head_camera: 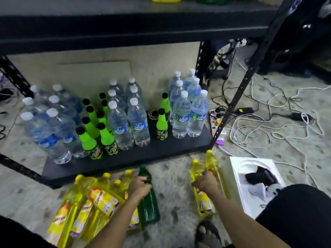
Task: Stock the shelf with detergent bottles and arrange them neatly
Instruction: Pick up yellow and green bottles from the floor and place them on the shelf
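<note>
Head: left hand [141,187] grips green bottle [149,206], right hand [206,182] yellow bottle [205,203].

So the left hand [140,187] was wrapped round the neck end of a dark green plastic bottle [149,206], right beside a heap of yellow plastic detergent bottles [103,201] on the speckled floor [175,185]. The right hand [206,182] gripped two more yellow bottles [205,204]. On the low black shelf board [161,151] stood clear white-capped water bottles [138,122] and bright green black-capped soda bottles [107,138].

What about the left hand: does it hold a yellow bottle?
No, the left hand holds the dark green bottle near its neck.
</note>
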`<state>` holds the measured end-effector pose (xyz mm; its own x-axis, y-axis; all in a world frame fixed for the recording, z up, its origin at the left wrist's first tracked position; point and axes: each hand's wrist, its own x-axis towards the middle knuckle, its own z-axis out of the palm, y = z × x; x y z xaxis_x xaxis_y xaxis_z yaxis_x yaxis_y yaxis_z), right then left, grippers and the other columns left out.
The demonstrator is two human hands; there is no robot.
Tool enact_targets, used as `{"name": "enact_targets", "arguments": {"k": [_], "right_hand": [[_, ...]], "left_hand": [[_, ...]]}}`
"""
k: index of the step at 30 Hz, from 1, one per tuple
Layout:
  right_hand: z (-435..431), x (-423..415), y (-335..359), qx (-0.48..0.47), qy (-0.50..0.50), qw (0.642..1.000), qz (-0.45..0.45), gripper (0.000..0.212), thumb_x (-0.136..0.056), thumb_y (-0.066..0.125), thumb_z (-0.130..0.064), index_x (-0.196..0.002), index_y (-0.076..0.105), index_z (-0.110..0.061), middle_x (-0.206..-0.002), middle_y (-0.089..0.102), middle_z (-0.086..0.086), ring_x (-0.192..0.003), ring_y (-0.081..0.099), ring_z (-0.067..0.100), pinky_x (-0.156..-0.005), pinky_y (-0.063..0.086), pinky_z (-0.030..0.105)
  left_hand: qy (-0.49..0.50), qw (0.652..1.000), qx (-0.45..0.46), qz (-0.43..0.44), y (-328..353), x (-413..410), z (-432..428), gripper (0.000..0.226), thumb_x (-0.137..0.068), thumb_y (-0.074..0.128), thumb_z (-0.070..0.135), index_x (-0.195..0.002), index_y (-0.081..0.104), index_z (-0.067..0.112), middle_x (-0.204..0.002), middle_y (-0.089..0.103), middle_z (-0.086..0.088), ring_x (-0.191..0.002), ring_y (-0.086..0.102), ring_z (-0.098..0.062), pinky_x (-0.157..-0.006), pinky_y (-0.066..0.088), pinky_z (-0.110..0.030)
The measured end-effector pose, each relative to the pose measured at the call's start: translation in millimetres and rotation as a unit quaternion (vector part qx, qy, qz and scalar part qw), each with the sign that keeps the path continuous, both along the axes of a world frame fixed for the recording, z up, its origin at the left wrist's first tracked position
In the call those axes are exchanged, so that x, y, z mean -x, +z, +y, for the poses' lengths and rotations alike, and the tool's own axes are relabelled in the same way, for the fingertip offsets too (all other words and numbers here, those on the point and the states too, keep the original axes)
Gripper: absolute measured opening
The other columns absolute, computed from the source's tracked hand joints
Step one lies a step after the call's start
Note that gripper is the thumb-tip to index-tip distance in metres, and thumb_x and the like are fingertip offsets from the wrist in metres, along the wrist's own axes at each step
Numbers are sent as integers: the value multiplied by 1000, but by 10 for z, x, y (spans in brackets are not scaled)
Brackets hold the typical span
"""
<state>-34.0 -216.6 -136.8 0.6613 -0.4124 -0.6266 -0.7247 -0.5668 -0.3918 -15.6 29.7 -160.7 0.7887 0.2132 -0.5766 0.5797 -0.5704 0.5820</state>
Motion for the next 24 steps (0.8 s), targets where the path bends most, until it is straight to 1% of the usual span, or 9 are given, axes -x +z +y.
{"name": "enact_targets", "arguments": {"k": [2,5,7,10,13,15,18,20,24], "right_hand": [[29,-24,-314,35,-2,999,27,79,-76,79,-35,-141,39,-13,-145,45,20,-134,47,36,-107,46,41],[91,-102,-740,79,7,996,49,86,-83,74,-35,-151,23,-19,-158,19,24,-144,28,42,-111,36,47],[123,-157,-947,120,14,991,53,85,-89,68,-40,-154,17,-21,-159,15,27,-145,24,44,-112,32,49],[105,-254,-1181,184,13,980,70,88,-87,71,-38,-154,16,-19,-155,22,27,-142,27,43,-112,31,47],[-14,-300,-1342,234,10,970,72,77,-81,74,-35,-142,33,-10,-141,36,21,-132,39,38,-107,37,43],[-75,-337,-1425,240,8,968,78,78,-77,78,-37,-136,36,-8,-136,38,19,-128,41,37,-105,40,42],[-66,-383,-1508,185,-25,980,67,90,-72,83,-27,-138,25,-8,-134,39,21,-126,45,40,-101,45,46],[-51,-393,-1533,126,-54,990,32,87,-74,78,-17,-137,19,-9,-125,51,22,-115,56,43,-91,51,48],[-106,-345,-1514,76,-77,994,-13,82,-75,76,-16,-138,24,-7,-114,62,22,-104,63,44,-83,52,43]], "left_hand": [[-11,997,-60,47,-399,32,25,50,-76,76,22,-123,66,10,-121,70,-12,-113,65,-31,-90,53,-32],[-44,984,-140,100,-799,-32,-48,79,-75,80,30,-140,44,3,-142,52,-18,-130,53,-34,-102,47,-35],[-43,981,-150,114,-937,-101,-116,87,-75,80,31,-143,35,1,-146,45,-20,-134,47,-36,-106,44,-37],[-27,972,-177,154,-1083,-229,-208,96,-72,83,38,-144,32,1,-147,36,-20,-136,39,-37,-105,43,-41],[-29,962,-196,187,-1136,-292,-272,113,-63,89,50,-145,27,2,-145,31,-20,-135,37,-36,-104,43,-43],[-21,966,-189,173,-1173,-316,-319,121,-59,92,49,-146,23,1,-148,31,-21,-137,36,-36,-107,40,-42],[27,979,-145,140,-1223,-284,-395,116,-56,96,36,-140,24,2,-142,45,-20,-130,48,-37,-101,45,-42],[60,984,-104,132,-1229,-289,-407,111,-55,96,28,-137,25,4,-137,51,-19,-122,56,-38,-95,50,-43],[67,984,-37,159,-1164,-313,-322,106,-53,96,17,-136,31,1,-129,57,-16,-117,60,-35,-92,55,-37]]}}
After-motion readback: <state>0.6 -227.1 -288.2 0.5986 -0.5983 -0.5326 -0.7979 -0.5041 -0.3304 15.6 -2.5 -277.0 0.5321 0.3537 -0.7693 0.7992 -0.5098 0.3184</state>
